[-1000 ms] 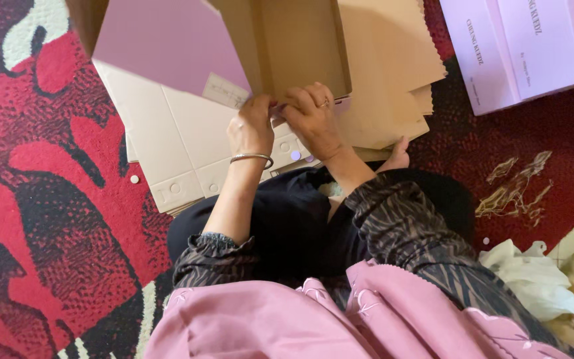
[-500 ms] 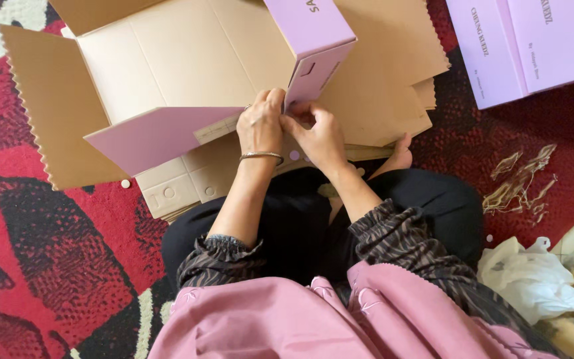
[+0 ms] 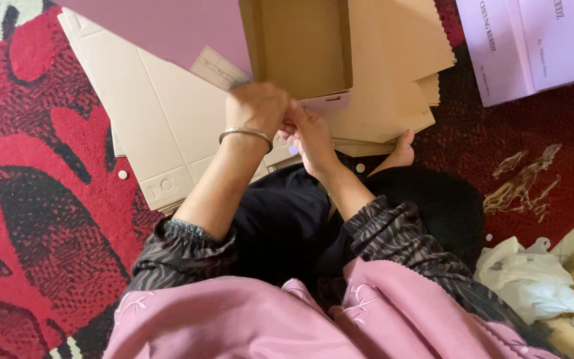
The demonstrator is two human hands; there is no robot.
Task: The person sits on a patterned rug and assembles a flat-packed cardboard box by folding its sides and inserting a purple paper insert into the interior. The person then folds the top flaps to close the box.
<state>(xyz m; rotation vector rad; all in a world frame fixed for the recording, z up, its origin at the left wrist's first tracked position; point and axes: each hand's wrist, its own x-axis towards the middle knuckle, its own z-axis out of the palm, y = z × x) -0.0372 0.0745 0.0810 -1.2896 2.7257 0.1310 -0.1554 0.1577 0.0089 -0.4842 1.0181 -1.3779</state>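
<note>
- Head view: fingers of the left hand (image 3: 255, 110) are curled shut on the near edge of the cardboard box (image 3: 300, 46), blurred, so the exact pinch is hard to read
- Fingers of the right hand (image 3: 310, 129) are closed too, pressing a small lilac flap (image 3: 327, 104) at the box's near rim; the two hands touch each other
- Box is held up off the floor at 12 o'clock from the hands, brown inside, lilac outside, open side facing the camera
- Step in hand, as I judge it: folding and tucking a flap to lock one wall of the box; the next move would call for a steady hold with the left while the right pushes the flap fully home
- Count: one box being formed; one silver bangle (image 3: 245, 134) on the left wrist; two hands
- Flat cardboard blanks (image 3: 161, 113) lie in a stack under the box on the red patterned carpet (image 3: 28, 199), several sheets, exact number not clear
- At 2 o'clock, two lilac flat boxes (image 3: 533, 46), side by side
- At 4 o'clock, one crumpled white bag (image 3: 526, 276); one scrap of clear tape (image 3: 519, 183) at 3 o'clock
</note>
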